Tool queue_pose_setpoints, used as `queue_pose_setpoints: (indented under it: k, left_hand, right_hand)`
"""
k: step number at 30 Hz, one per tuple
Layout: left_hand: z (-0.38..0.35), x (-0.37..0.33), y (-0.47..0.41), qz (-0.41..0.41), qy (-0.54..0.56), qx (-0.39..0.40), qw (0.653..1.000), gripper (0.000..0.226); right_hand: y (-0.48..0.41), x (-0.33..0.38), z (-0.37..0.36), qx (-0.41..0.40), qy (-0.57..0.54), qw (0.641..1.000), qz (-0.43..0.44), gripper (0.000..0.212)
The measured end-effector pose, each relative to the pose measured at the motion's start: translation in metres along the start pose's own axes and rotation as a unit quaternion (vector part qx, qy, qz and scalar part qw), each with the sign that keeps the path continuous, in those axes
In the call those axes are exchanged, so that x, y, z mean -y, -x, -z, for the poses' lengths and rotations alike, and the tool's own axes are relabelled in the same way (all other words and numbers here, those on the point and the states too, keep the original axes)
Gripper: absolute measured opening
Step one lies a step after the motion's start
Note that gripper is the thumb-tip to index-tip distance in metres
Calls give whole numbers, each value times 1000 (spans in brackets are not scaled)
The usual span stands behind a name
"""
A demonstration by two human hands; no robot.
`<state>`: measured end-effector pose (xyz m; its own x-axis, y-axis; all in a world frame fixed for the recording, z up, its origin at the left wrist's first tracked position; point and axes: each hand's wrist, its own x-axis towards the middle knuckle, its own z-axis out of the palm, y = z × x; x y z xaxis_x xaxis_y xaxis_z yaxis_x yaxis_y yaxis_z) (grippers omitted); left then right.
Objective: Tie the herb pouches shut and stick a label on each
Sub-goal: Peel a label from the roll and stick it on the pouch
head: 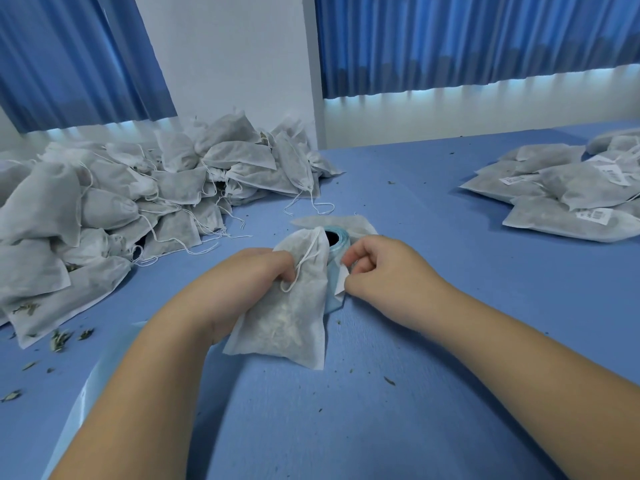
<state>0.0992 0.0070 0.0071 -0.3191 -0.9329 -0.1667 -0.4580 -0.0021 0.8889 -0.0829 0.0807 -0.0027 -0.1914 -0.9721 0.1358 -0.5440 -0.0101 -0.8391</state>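
The left hand (pixel 256 282) is gripping a white herb pouch (pixel 294 306) near its gathered neck, fingers curled around the fabric, with a loop of drawstring (pixel 301 265) hanging over the knuckles. The pouch is lying partly on the blue table (pixel 415 393), its lower end flat and its top lifted by the hand. Whether the string is already knotted is hard to tell, as the fingers are covering the neck.

The right hand (pixel 384 275) is pinching a white label (pixel 341 280) between thumb and forefinger, its other fingers curled in. The label is sitting just beside the pouch's right edge and against a roll of pale blue backing tape (pixel 335 249), most of which is hiding behind the pouch. Any print on the label is not showing.

To the left, a large heap of pouches (pixel 121 202) is trailing loose strings and running out of view at the frame edge. On the far right, a flatter stack of labelled pouches (pixel 568 192) is also being cut off. Dried leaf bits (pixel 60 339) are lying scattered across the table
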Motion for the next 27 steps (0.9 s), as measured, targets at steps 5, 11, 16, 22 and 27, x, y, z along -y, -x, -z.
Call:
queue_pose_setpoints:
  k: [5, 11, 16, 22, 27]
  left_hand:
    - [5, 2, 4, 10, -6, 12, 1000, 24]
    - [6, -5, 18, 0, 10, 33, 999, 17]
    - [3, -20, 25, -19, 238, 101, 966, 16]
    - [-12, -29, 37, -40, 300, 218, 928, 27]
    - [-24, -27, 35, -34, 233, 214, 948, 37]
  right_hand:
    - [2, 4, 7, 31, 43, 998, -25, 20]
    - [2, 6, 32, 38, 6, 997, -62, 24]
    - [9, 23, 51, 112, -279, 954, -11, 31]
    - [25, 45, 56, 270, -516, 805, 107, 31]
    - [23, 41, 41, 156, -409, 894, 92, 24]
